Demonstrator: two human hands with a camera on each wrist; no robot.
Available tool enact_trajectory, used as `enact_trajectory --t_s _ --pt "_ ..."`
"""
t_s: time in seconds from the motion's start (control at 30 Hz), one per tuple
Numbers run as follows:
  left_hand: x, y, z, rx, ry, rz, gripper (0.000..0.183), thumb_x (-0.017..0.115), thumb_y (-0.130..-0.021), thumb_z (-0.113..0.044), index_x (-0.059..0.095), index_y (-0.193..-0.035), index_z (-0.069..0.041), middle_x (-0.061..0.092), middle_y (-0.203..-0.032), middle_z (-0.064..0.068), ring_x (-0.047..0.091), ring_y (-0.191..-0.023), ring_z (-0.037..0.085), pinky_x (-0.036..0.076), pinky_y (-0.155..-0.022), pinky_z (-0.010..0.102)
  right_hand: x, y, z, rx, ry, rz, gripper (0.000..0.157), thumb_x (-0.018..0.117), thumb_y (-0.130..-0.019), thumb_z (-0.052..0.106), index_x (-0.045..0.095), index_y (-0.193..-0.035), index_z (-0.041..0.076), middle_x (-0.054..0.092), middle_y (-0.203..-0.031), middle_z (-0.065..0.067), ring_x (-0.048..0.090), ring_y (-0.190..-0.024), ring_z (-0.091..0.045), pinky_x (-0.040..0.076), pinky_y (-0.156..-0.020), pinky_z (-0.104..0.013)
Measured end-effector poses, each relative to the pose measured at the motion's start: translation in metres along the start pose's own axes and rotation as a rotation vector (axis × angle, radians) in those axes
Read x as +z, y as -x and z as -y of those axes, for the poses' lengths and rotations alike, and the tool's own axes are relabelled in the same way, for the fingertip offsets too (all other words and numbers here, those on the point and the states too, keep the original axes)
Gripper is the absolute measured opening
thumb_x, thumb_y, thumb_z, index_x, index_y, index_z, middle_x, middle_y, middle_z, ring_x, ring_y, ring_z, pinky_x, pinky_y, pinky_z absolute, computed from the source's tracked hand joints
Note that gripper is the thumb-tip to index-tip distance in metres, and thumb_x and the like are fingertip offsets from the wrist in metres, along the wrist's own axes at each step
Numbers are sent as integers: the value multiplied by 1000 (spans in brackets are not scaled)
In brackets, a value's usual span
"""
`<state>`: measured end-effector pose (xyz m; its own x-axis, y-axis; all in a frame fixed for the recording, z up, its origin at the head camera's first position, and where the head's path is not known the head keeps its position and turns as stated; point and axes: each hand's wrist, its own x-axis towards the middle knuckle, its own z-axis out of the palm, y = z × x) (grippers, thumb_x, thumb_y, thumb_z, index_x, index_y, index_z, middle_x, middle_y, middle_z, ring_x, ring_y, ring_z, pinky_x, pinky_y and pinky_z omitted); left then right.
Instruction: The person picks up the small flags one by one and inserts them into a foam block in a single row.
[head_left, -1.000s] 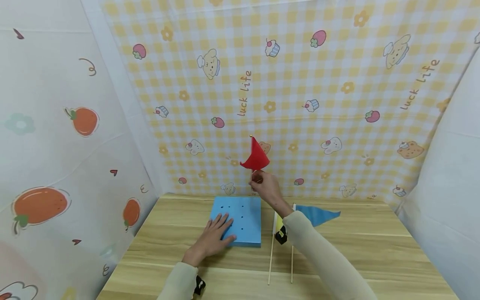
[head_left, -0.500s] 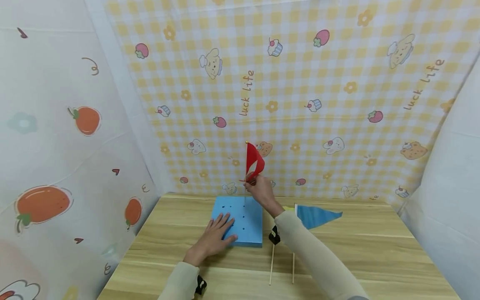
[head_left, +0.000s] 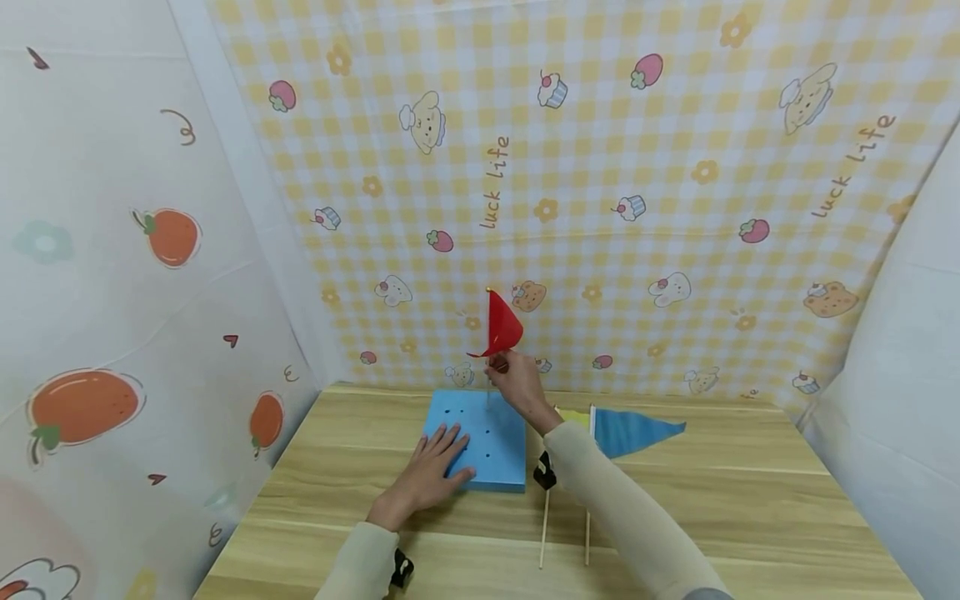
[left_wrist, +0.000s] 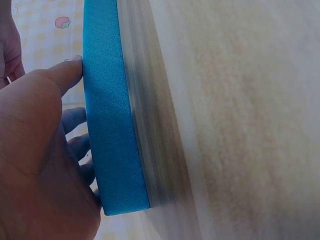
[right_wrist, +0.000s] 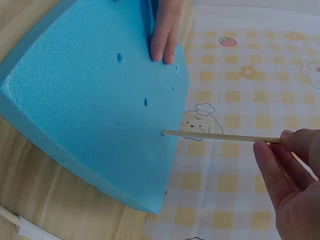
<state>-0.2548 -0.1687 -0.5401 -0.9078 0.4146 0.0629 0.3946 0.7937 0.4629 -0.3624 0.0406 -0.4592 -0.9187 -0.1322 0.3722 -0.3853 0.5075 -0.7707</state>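
The left hand (head_left: 423, 477) is laid palm-down on the near left part of a blue block (head_left: 498, 471), its fingers straight and spread apart, pointed away from the body. The right arm is stretched forward in a pale sleeve (head_left: 630, 508), and the right hand (head_left: 517, 383) is raised above the block's far right part, its thumb and fingertips pinched together on the stick (right_wrist: 220, 136) of a red flag (head_left: 506, 323). The stick is held upright, its lower tip set at a small hole in the block's top; how deeply it is seated cannot be told. The red cloth is curled just above the pinching fingers. To the block's right, a blue flag (head_left: 633, 432) and a yellow flag (head_left: 573, 416) are laid on the surface (head_left: 480, 546), the yellow one partly hidden by the sleeve. On the checked backdrop (head_left: 570, 150), "luck life" can be read twice, slanted upward.
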Motion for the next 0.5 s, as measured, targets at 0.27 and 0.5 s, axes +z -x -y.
enact_trajectory --t_s 0.27,0.5 --pt "-1 -1 0 -12 -11 19 70 59 -108 -46 43 -163 -5 30 -175 18 20 -164 44 13 -130 70 1 1 1 30 14 -3 20 76 -99 8 76 -115 -3 81 -104 -18 78 -84 -26 67 -75 -37" --pt "1 -1 1 -18 -6 15 70 59 -108 -48 44 -163 -7 30 -175 17 20 -165 43 13 -131 69 2 1 1 34 17 -9 20 77 -99 9 76 -115 -2 81 -104 -17 78 -83 -24 67 -75 -36"
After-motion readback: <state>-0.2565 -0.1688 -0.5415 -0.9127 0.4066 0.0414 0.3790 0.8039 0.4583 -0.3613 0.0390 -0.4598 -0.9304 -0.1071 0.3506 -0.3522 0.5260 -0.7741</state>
